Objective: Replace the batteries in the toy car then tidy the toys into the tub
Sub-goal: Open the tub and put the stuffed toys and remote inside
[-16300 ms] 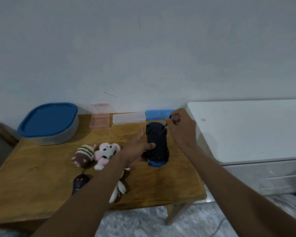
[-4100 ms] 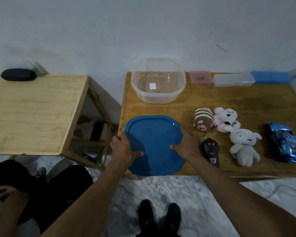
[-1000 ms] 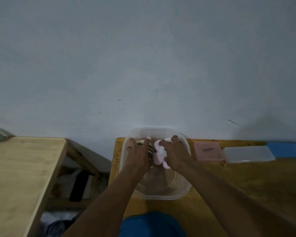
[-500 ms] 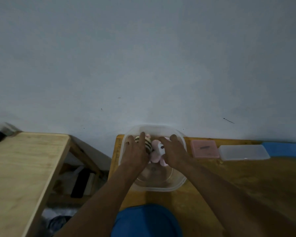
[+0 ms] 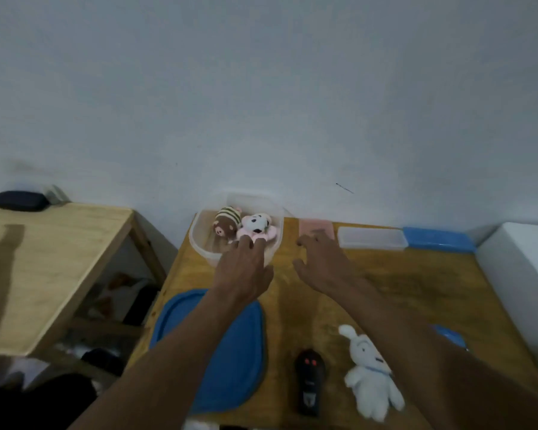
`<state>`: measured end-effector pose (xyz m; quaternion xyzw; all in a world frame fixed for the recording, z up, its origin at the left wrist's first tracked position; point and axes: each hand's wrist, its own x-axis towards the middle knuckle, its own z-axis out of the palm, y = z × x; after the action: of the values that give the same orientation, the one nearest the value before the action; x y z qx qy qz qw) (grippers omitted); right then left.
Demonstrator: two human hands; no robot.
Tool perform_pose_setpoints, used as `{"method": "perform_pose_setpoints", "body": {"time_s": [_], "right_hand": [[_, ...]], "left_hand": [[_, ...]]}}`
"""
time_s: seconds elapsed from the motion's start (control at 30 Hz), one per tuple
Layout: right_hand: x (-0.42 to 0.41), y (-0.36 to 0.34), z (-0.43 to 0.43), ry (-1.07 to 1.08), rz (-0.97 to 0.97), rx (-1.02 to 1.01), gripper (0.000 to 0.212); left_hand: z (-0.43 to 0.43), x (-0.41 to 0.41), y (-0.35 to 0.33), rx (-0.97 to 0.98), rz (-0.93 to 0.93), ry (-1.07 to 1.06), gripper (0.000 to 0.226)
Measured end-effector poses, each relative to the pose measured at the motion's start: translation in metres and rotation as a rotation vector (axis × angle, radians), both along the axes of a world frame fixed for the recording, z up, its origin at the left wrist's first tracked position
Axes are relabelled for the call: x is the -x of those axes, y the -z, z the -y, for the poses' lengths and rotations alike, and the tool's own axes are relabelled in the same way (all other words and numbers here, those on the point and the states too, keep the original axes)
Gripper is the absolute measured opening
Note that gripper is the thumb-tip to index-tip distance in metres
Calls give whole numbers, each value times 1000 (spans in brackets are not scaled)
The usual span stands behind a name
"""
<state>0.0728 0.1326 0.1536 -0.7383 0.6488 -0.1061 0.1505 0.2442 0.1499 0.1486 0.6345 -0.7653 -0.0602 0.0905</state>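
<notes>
A clear plastic tub [image 5: 199, 240] stands at the table's back left. Inside it lie a brown striped plush [image 5: 225, 220] and a pink-and-white plush [image 5: 257, 226]. My left hand [image 5: 244, 271] hovers over the tub's near rim, empty, fingers spread. My right hand [image 5: 322, 263] is to the right of the tub, open and empty above the table. A white plush [image 5: 370, 375] and a black remote control [image 5: 309, 380] lie near the front edge. Only a blue sliver of the toy car [image 5: 451, 335] shows behind my right forearm.
The tub's blue lid [image 5: 230, 361] lies flat under my left forearm. Pink [image 5: 316, 226], clear [image 5: 371, 238] and blue [image 5: 438, 238] small boxes line the wall. A white cabinet [image 5: 522, 265] stands right. A second wooden table [image 5: 53, 259] stands left, with a dark object [image 5: 19, 200] on it.
Both hands have let go of the two plush toys, which now lie in the tub, and have drawn back toward me. The view has tilted down to the table's front.
</notes>
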Motion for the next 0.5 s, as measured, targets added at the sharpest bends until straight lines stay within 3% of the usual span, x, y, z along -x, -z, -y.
{"method": "perform_pose_setpoints", "body": {"time_s": [0.33, 0.5], "right_hand": [[98, 40, -121, 5, -46, -167, 42], [109, 71, -151, 91, -100, -289, 64]], "left_hand": [[-113, 93, 32, -262, -26, 13, 48], [-139, 113, 58, -425, 5, -11, 60]]}}
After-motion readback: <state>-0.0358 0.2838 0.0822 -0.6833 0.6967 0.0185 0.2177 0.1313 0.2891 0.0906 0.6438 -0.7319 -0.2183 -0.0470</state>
